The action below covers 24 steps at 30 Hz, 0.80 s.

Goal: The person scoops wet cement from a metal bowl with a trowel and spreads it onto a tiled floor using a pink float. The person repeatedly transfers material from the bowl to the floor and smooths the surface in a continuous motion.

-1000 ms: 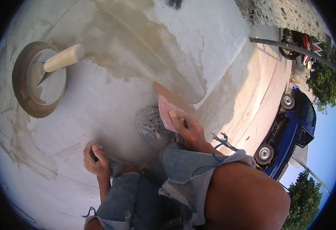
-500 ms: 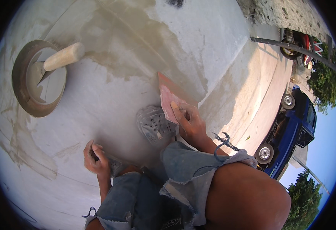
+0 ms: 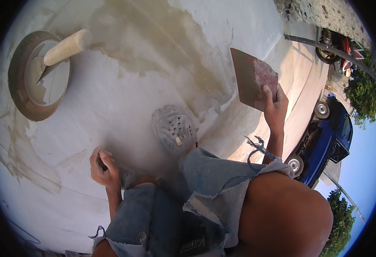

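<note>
My right hand (image 3: 275, 105) grips a flat, four-sided spreader plate (image 3: 251, 77) by its lower right part, thumb on the face. The plate is reddish-brown, smeared with grey paste, and held up over the floor's right edge. My left hand (image 3: 104, 168) is curled loosely beside my left shoe; a dark hollow shows between thumb and fingers, and whether anything is inside is hidden. At the upper left stands a round metal pan (image 3: 18, 92) with grey paste. A trowel with a pale wooden handle (image 3: 66, 48) rests in it, handle over the rim.
Wet grey-brown patches (image 3: 153, 47) spread across the pale floor (image 3: 123, 98). My grey clog (image 3: 174, 128) stands between my hands. To the right are a bent dark bar (image 3: 308, 42), a blue pickup truck (image 3: 325, 137) and a motorcycle (image 3: 327, 49).
My right hand has lifted the spreader plate up and to the right, away from above my clog, and turned it. My left hand stays almost where it was.
</note>
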Available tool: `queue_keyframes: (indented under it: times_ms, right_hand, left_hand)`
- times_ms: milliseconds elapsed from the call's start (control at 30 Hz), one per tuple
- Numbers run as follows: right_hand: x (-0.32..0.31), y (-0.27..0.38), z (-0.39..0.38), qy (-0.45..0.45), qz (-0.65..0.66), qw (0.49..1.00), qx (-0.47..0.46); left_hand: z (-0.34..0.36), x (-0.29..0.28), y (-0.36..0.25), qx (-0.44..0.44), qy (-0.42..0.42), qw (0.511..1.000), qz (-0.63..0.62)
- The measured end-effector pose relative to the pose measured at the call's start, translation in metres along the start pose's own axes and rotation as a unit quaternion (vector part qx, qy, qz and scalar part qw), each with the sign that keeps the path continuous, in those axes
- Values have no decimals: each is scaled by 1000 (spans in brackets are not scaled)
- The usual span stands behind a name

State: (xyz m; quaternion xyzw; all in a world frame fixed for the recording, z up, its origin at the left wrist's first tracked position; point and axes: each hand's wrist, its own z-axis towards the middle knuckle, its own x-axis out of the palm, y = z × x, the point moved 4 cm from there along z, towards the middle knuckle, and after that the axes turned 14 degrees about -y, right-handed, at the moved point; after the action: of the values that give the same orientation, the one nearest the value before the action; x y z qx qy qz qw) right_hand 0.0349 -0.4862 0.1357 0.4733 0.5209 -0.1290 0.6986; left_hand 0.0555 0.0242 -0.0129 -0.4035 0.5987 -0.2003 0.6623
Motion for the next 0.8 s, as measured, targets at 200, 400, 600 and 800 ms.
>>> queue_keyframes:
  times_ms: [200,400,600,800]
  right_hand:
    - [-12,-20,39,38,1,998,-46]
    - [-6,-26,52,70,8,997,-29]
    - [6,-44,65,106,52,993,15]
    - [41,-48,71,155,76,985,-14]
  left_hand:
    - [-1,0,1,1,-1,1000,-6]
    - [-1,-1,2,-7,0,1000,3]
    - [-2,-1,3,-6,-1,1000,3]
    - [-1,1,1,-10,8,1000,13]
